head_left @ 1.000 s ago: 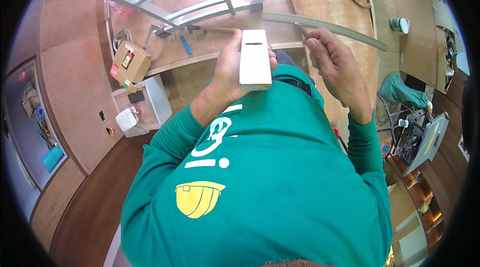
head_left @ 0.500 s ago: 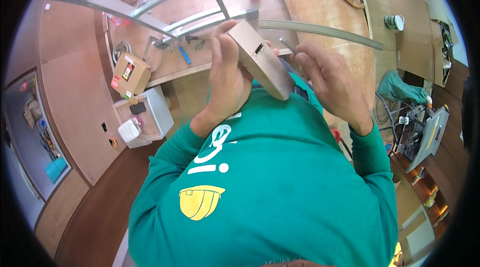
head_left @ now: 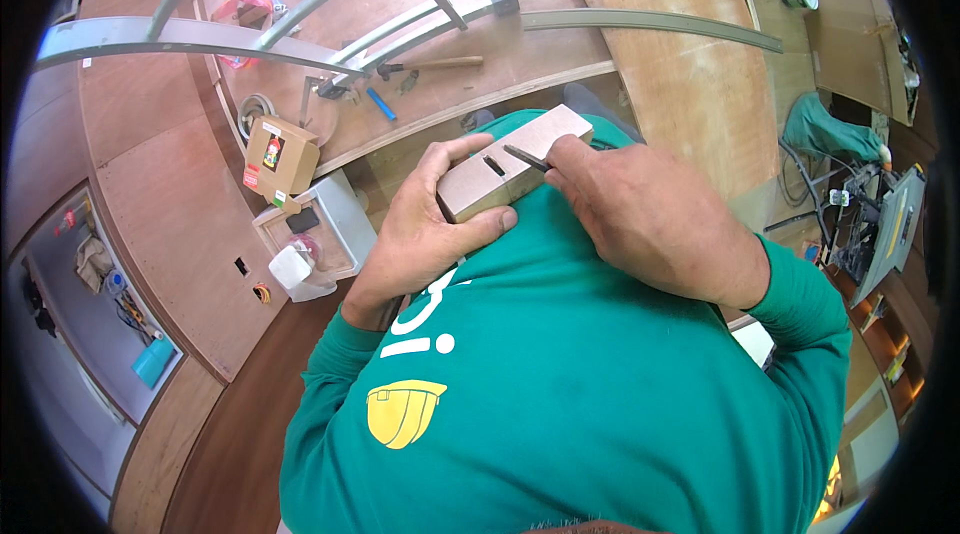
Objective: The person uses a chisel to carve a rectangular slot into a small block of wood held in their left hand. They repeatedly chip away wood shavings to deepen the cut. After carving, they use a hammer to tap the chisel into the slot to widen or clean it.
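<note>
Head view shows my left hand (head_left: 420,224) wrapped around the near end of a wooden block (head_left: 512,174), thumb pressed along its lower edge and fingers curled over the far side, so the grip is closed firmly on the wood. That block is held up in front of my chest, above my green shirt (head_left: 560,384), and its long axis runs from my left palm up and to the right, ending just beside my right hand (head_left: 650,224). A narrow dark slot (head_left: 494,166) cuts across its smooth, pale tan face near the middle. My right hand is the nearer one to that slot: its fingertips pinch a thin dark metal blade (head_left: 526,157), whose tip lies on the face of the block just right of the slot, pointing toward it. Blade and slot are close but I cannot tell whether the tip is inside. The block looks planed, with crisp square corners. Beyond my hands lies a curved plywood workbench (head_left: 560,54) with long grey metal strips (head_left: 650,22), a hammer (head_left: 440,63) and a small blue tool (head_left: 380,103). At my left, lower down, sit a cardboard box (head_left: 280,159) and a white box (head_left: 335,224).
</note>
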A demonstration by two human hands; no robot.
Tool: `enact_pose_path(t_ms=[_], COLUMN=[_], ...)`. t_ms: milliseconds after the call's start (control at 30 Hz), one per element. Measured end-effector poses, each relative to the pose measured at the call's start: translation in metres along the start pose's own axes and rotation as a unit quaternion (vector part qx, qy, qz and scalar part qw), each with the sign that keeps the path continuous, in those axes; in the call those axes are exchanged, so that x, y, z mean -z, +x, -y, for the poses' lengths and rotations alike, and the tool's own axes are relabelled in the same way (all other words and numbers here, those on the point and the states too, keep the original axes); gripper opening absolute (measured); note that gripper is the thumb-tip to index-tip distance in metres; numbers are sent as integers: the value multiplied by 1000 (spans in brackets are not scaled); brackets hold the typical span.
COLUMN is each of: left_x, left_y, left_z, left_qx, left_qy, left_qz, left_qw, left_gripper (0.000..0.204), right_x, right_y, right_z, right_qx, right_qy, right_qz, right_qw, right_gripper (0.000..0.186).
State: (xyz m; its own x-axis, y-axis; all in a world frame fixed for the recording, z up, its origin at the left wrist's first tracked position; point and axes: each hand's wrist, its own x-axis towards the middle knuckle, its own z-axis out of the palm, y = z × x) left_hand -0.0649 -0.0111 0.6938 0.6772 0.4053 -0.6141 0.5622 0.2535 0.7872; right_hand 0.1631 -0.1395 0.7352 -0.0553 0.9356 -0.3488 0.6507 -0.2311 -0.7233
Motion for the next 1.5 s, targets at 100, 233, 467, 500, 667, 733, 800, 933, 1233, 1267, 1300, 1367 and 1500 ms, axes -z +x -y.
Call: enact_pose_path(t_ms=[100, 233, 467, 500, 667, 733, 800, 933, 1233, 1267, 1300, 1367, 1500], left_x=[-1, -4, -6, -6, -9, -10, -10, -12, -14, -13, -12, -14, -19], left_y=[1, -1, 5, 5, 8, 11, 12, 16, 19, 19, 18, 18, 14], left_z=[-3, 5, 10, 11, 12, 11, 9, 6, 2, 4, 5, 5, 9], left_qx=[-38, -146, -223, -223, -249, -260, -274, -312, -350, -352, -353, -332, -302], left_qy=[74, 139, 179, 175, 205, 207, 206, 224, 230, 229, 228, 234, 209], left_qz=[-1, -63, -88, -89, -124, -125, -120, -119, -114, -111, -107, -114, -112], left_qw=[997, 977, 954, 955, 938, 935, 932, 915, 901, 901, 901, 907, 923], left_gripper=[70, 71, 73, 73, 77, 78, 78, 79, 80, 80, 80, 80, 80], right_x=[-5, -1, 4, 5, -1, -1, -3, -12, -12, -14, -16, -17, -13], right_y=[-1, 2, 8, 8, 4, 3, 2, -1, -1, -1, -2, 1, -10], right_z=[-5, 4, 8, 8, 8, 6, 8, 6, 15, 17, 19, 18, 12], right_qx=[-3, -33, -56, -54, -45, -29, 2, 14, -5, -7, -9, -33, -65], right_qy=[-29, 3, -6, -5, 1, 2, -16, -28, -37, -36, -35, -40, -5], right_qz=[23, 64, 124, 135, 105, 87, 56, 12, -7, -10, -14, -5, 52], right_qw=[999, 997, 991, 989, 993, 996, 998, 999, 999, 999, 999, 999, 997], right_gripper=[15, 12, 14, 13, 12, 12, 11, 12, 11, 11, 11, 11, 18])
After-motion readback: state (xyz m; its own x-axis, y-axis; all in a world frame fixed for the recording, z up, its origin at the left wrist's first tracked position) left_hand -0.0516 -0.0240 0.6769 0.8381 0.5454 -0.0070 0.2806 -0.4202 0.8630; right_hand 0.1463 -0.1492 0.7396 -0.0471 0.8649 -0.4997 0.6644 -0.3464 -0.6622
